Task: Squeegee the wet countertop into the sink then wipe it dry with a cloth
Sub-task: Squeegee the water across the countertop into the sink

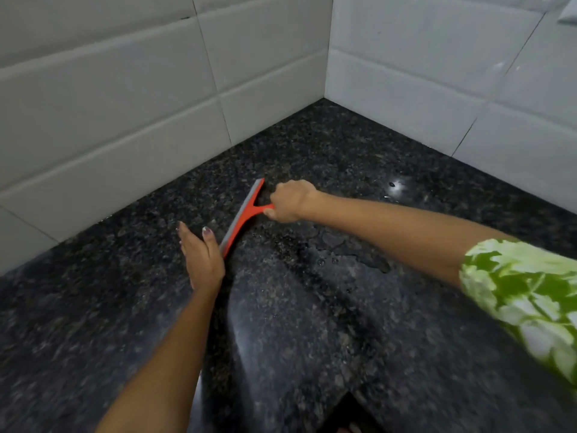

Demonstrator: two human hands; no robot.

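A red squeegee (pixel 242 215) with a grey rubber blade lies edge-down on the dark speckled granite countertop (pixel 312 307), near the corner of the tiled walls. My right hand (pixel 288 201) is shut on its short red handle. My left hand (pixel 201 256) rests flat on the counter with fingers extended, just left of the blade's near end, the thumb close to the blade. Water patches and droplets (pixel 349 251) glisten on the stone to the right of the blade, under my right forearm. No sink or cloth is in view.
White tiled walls (pixel 125 135) meet in a corner (pixel 324 95) behind the counter. The counter's front edge has a dark notch (pixel 346 414) at the bottom. A green-and-white patterned sleeve (pixel 524 295) covers my right upper arm.
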